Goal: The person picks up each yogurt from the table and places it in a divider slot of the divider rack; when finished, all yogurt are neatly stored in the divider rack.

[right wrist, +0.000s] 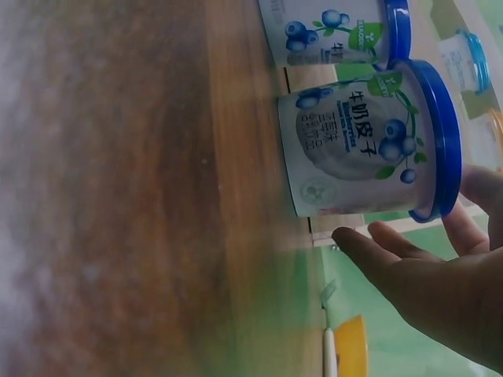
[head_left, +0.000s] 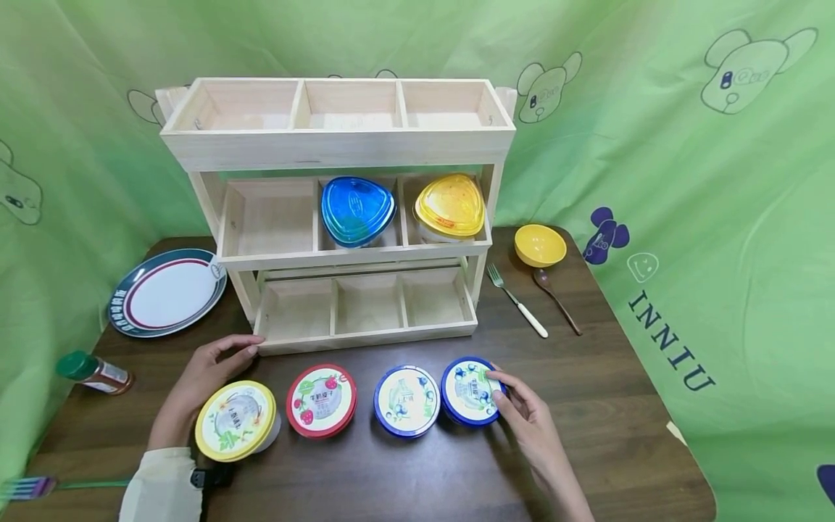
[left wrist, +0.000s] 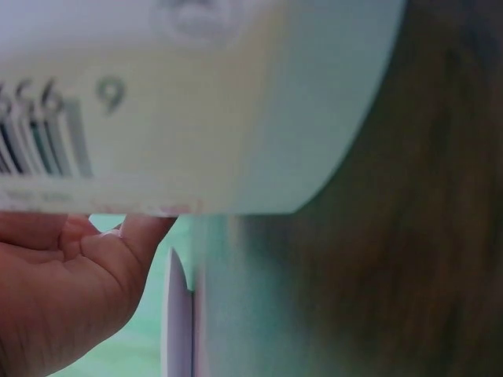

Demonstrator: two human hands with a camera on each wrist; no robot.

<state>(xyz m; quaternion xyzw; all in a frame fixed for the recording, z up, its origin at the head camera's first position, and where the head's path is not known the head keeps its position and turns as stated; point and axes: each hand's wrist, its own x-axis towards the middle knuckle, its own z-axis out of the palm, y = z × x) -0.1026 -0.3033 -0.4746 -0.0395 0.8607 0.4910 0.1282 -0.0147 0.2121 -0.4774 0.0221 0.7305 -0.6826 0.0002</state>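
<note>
Four round tubs stand in a row near the front of the dark table [head_left: 613,406]: yellow-lidded [head_left: 236,420], red-lidded [head_left: 322,401] and two blue-lidded [head_left: 406,401] [head_left: 471,390]. My left hand [head_left: 225,355] lies on the table just behind the yellow-lidded tub, fingers relaxed, reaching toward the rack's bottom tray. In the left wrist view that tub's barcoded side [left wrist: 196,102] fills the top, with the hand [left wrist: 86,267] below it. My right hand [head_left: 505,395] touches the rim of the rightmost blue-lidded tub [right wrist: 361,141] with loosely extended fingers [right wrist: 471,196].
A three-tier wooden rack [head_left: 339,148] stands behind the tubs, with a blue-lidded box [head_left: 356,210] and a yellow-lidded box [head_left: 450,205] on its middle shelf. A plate [head_left: 166,291] and spice bottle [head_left: 94,372] lie left; a yellow bowl [head_left: 539,244], fork [head_left: 518,300] and spoon [head_left: 556,290] lie right.
</note>
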